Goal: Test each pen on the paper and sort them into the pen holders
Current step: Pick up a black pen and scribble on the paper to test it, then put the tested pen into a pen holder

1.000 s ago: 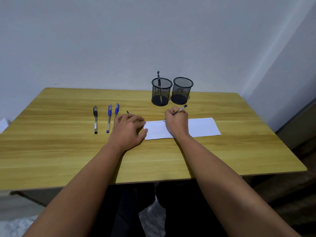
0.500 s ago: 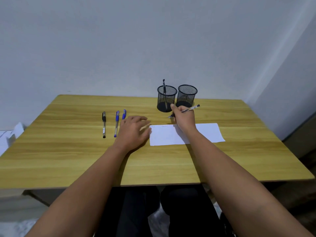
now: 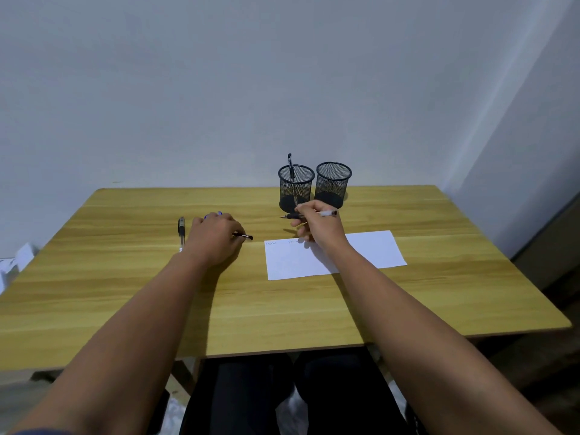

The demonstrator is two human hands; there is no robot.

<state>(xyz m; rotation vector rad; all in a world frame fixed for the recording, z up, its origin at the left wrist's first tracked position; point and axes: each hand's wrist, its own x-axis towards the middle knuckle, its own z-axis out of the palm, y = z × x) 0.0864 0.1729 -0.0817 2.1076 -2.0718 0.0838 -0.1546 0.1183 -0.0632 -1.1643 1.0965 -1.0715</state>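
Right hand (image 3: 317,226) pinches clear pen (image 3: 314,214), grip tight round barrel, pen near level, tip pointing left. Hand raised above far edge of paper (image 3: 332,255); two small scribbles on sheet just left of grip. Two mesh holders just beyond grip: left holder (image 3: 296,188) with one black pen (image 3: 291,171) standing in it, right holder (image 3: 332,183). Left hand (image 3: 216,238) on table (image 3: 125,293), fingers curled over dark pen (image 3: 244,236). Black-capped pen (image 3: 181,229) lies just left of it; blue caps (image 3: 216,214) peek past knuckles.

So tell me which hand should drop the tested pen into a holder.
Right. The right hand already holds the tested pen just in front of the holders; the left hand is over the untested pens.
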